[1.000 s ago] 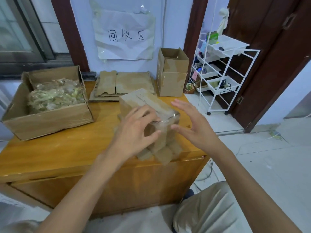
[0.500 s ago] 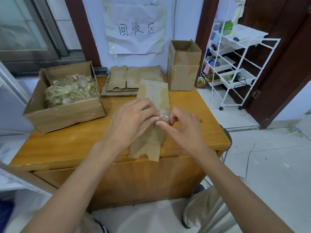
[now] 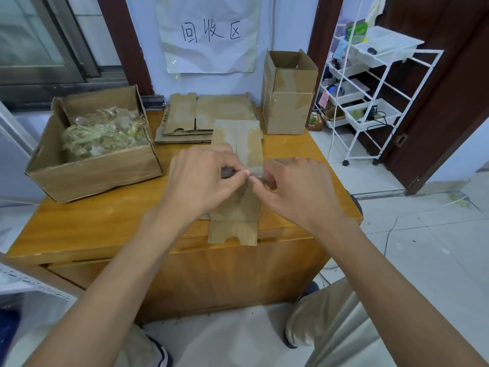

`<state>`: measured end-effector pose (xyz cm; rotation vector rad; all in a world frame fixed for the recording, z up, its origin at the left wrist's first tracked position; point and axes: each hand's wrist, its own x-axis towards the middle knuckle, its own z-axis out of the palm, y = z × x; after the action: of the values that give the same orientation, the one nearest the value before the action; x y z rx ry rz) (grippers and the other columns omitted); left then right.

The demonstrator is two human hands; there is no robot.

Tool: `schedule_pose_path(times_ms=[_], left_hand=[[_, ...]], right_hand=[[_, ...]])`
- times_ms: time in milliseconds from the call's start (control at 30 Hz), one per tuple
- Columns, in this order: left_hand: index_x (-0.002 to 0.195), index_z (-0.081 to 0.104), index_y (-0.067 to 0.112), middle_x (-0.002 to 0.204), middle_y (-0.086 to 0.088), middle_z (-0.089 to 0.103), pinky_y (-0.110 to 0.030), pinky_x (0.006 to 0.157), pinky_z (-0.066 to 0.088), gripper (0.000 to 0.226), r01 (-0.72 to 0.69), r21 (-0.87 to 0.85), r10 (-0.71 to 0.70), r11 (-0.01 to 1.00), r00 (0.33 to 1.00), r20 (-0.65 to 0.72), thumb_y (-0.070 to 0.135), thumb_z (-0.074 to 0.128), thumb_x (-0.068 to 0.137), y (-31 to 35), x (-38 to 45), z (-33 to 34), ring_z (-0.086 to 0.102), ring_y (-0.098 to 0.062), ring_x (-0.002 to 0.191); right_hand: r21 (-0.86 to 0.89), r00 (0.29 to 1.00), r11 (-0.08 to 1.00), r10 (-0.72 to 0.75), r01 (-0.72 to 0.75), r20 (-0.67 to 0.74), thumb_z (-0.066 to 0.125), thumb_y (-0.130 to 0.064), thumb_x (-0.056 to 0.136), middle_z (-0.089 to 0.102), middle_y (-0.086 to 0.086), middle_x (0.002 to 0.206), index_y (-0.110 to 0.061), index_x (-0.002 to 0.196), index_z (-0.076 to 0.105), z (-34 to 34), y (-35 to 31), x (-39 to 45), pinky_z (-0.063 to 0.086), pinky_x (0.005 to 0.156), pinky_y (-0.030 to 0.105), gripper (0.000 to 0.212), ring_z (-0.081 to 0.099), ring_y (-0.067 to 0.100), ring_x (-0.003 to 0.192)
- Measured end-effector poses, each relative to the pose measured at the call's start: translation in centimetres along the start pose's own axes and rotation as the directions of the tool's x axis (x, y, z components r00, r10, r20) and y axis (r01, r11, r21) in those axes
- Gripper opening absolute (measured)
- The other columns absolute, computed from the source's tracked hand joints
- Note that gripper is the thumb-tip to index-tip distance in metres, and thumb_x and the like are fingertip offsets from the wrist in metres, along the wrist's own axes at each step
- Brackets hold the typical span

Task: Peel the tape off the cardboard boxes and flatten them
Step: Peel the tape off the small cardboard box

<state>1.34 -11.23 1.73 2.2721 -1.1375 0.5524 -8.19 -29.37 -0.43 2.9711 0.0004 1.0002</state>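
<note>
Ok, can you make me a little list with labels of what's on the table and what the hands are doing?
left hand: pinches clear tape
right hand: pinches the same tape
under hands: flattened box, near end past the table edge
back: stack of flat cardboard
back right: upright open box
left: big box of crumpled tape
wall: paper sign

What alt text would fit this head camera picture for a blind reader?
Two hands, left hand and right hand, pinch clear tape over a flattened cardboard box on a wooden table. A box of tape scraps sits left.
</note>
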Motion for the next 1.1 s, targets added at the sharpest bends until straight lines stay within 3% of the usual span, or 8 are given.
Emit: schedule_pose_path(times_ms=[200, 367, 533, 633, 733, 900, 1000, 1100], left_hand=[[0.085, 0.082, 0.04, 0.083, 0.022, 0.072, -0.037, 0.064, 0.055, 0.028, 0.016, -0.069, -0.011, 0.997, 0.997, 0.076, 0.06, 0.062, 0.086, -0.7, 0.7, -0.4, 0.066, -0.005, 0.077], [0.087, 0.081, 0.042, 0.089, 0.025, 0.074, -0.04, 0.073, 0.058, 0.005, 0.037, -0.183, -0.015, 0.983, 0.993, 0.119, 0.045, 0.079, 0.088, -1.7, 0.5, -0.5, 0.069, -0.002, 0.085], [0.088, 0.082, 0.04, 0.09, 0.025, 0.075, -0.041, 0.074, 0.058, 0.004, 0.016, -0.203, 0.005, 0.979, 0.995, 0.101, 0.043, 0.079, 0.089, -2.1, 0.4, -0.3, 0.069, -0.002, 0.088], [0.088, 0.081, 0.04, 0.09, 0.024, 0.074, -0.04, 0.072, 0.058, 0.009, -0.015, -0.202, 0.037, 0.979, 0.994, 0.107, 0.046, 0.076, 0.089, -2.2, 0.5, -0.1, 0.069, -0.002, 0.085], [0.087, 0.081, 0.04, 0.089, 0.024, 0.074, -0.04, 0.07, 0.057, 0.013, -0.022, -0.186, 0.039, 0.982, 0.995, 0.09, 0.05, 0.073, 0.089, -2.3, 0.3, 0.0, 0.069, -0.003, 0.083], [0.09, 0.081, 0.042, 0.089, 0.025, 0.075, -0.038, 0.072, 0.058, 0.008, -0.024, -0.215, 0.045, 0.976, 0.994, 0.095, 0.048, 0.077, 0.088, -2.5, 0.4, -0.3, 0.07, 0.0, 0.086], [0.091, 0.081, 0.043, 0.089, 0.024, 0.075, -0.038, 0.07, 0.057, 0.008, -0.047, -0.207, 0.071, 0.977, 0.992, 0.106, 0.048, 0.078, 0.087, -2.7, 0.7, -0.3, 0.07, -0.001, 0.088], [0.093, 0.082, 0.039, 0.09, 0.023, 0.076, -0.038, 0.07, 0.057, 0.009, -0.065, -0.236, 0.096, 0.97, 0.988, 0.124, 0.046, 0.08, 0.086, -2.9, 1.0, -0.4, 0.07, 0.0, 0.087]], right_hand=[[0.021, 0.998, 0.998, 0.056, -0.056, 0.012, 0.05, -0.055, 0.101, 0.042, -0.007, 0.052, -0.023, 0.073, 0.044, 0.2, -0.5, -0.4, 0.031, 0.043, 0.025, 0.043, 0.043, 0.019, 0.044], [-0.069, 0.998, 0.995, 0.066, -0.067, -0.01, 0.047, -0.04, 0.095, 0.037, -0.007, 0.052, -0.021, 0.073, 0.041, -0.3, -1.1, 0.1, 0.02, 0.047, 0.023, 0.03, 0.033, 0.019, 0.041], [-0.14, 0.998, 0.988, -0.057, 0.061, 0.027, 0.042, -0.034, 0.102, 0.057, -0.003, 0.076, -0.018, 0.096, 0.052, -0.5, -0.6, 0.0, 0.032, 0.043, 0.026, 0.02, 0.039, 0.023, 0.042], [-0.135, 0.996, 0.988, -0.075, 0.08, 0.04, 0.046, -0.029, 0.099, 0.058, -0.002, 0.072, -0.018, 0.092, 0.053, -0.9, -0.5, 0.2, 0.033, 0.043, 0.026, 0.015, 0.039, 0.023, 0.043], [-0.157, 0.994, 0.981, -0.105, 0.111, 0.043, 0.051, -0.02, 0.094, 0.059, -0.001, 0.07, -0.016, 0.105, 0.05, -1.2, -0.6, 0.5, 0.031, 0.042, 0.024, 0.012, 0.034, 0.022, 0.039], [-0.087, 0.842, 0.84, -0.522, 0.535, 0.138, 0.045, -0.026, 0.109, 0.06, -0.002, 0.082, -0.022, 0.123, 0.055, -1.4, 2.8, 0.6, 0.037, 0.037, 0.028, 0.018, 0.041, 0.022, 0.042], [-0.087, 0.774, 0.774, -0.607, 0.628, 0.181, 0.06, -0.031, 0.107, 0.057, 0.001, 0.084, -0.022, 0.13, 0.06, -2.8, 5.0, 1.7, 0.035, 0.038, 0.027, 0.025, 0.04, 0.021, 0.047], [-0.089, 0.695, 0.709, -0.647, 0.7, 0.313, 0.055, -0.036, 0.108, 0.054, 0.0, 0.09, -0.027, 0.142, 0.056, -4.0, 6.0, 3.2, 0.037, 0.039, 0.029, 0.035, 0.047, 0.02, 0.051]])
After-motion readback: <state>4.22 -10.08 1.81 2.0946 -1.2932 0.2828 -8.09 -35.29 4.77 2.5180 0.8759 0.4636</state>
